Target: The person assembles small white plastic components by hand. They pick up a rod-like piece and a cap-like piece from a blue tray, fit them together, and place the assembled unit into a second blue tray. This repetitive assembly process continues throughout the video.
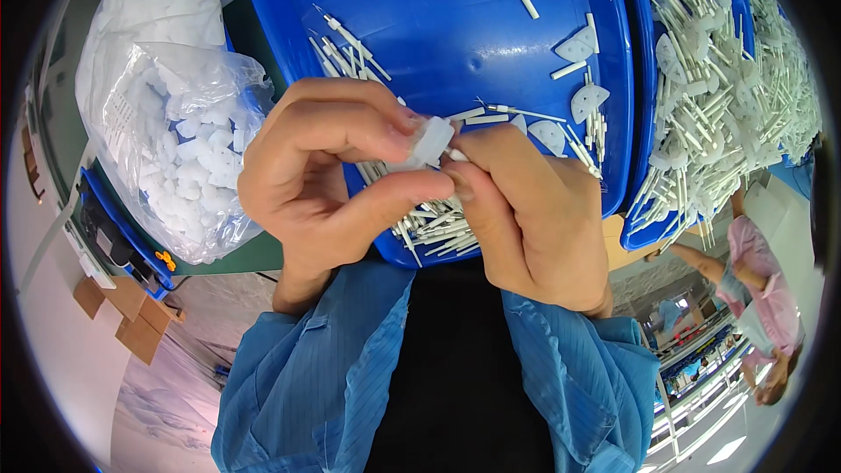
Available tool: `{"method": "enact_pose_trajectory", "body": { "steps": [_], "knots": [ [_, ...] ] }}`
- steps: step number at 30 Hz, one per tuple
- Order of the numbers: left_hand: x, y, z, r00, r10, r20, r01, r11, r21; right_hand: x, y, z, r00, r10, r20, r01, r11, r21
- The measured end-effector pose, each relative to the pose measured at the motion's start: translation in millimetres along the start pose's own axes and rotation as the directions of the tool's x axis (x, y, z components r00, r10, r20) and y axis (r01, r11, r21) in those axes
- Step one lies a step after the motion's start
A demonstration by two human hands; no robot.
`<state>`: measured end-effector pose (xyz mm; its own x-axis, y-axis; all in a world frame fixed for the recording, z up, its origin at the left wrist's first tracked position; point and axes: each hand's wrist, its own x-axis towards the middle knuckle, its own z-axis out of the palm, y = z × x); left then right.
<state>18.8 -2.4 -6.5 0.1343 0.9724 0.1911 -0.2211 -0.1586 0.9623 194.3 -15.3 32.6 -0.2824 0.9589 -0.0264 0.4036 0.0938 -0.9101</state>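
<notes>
Between the thumb and fingers of my left hand point(328, 166) is a small translucent white plastic piece point(429, 142), tilted over the tray's front part. My right hand point(534, 210) pinches a thin white rod point(456, 155) whose end meets the piece's right side; most of the rod is hidden by the fingers. Both hands are closed and nearly touch. Beneath them, a blue plastic tray point(420, 26) holds loose white rods point(442, 226) and rods with thin wire ends. Flat, rounded white plastic pieces with holes point(589, 102) lie at the tray's right side.
To the left stands a clear plastic bag point(188, 153) full of small white plastic pieces. A second blue tray point(646, 123) on the right is heaped with rods and assembled pieces. Brown cardboard point(131, 307) lies at lower left. Another person in pink point(758, 280) is at far right.
</notes>
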Motion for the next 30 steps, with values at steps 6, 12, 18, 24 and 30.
{"method": "enact_pose_trajectory", "body": {
  "steps": [6, 12, 18, 24, 30],
  "knots": [
    [1.7, -0.5, -3.8, 1.000, 0.001, -0.012, -0.002, 0.998, -0.063, 0.3, 5.3, -1.0, 0.982, 0.110, 0.155, -0.166, 0.892, 0.420],
    [7.6, -3.1, -9.6, 0.979, 0.187, 0.080, -0.199, 0.964, 0.178, -2.5, 15.8, 18.5, 0.933, -0.320, -0.166, 0.283, 0.935, -0.212],
    [5.4, -5.9, -2.8, 0.951, 0.296, 0.093, -0.305, 0.945, 0.115, -2.2, 21.8, 13.4, 0.921, -0.377, -0.100, 0.363, 0.922, -0.133],
    [16.2, 6.1, -4.0, 0.931, 0.247, 0.270, -0.329, 0.887, 0.323, 2.6, 38.5, 5.5, 0.921, -0.382, -0.070, 0.375, 0.922, -0.098],
    [16.8, 8.5, -4.5, 0.948, 0.209, 0.242, -0.292, 0.872, 0.393, 0.5, 38.1, 4.1, 0.924, -0.373, -0.086, 0.351, 0.915, -0.198]
  ]
}}
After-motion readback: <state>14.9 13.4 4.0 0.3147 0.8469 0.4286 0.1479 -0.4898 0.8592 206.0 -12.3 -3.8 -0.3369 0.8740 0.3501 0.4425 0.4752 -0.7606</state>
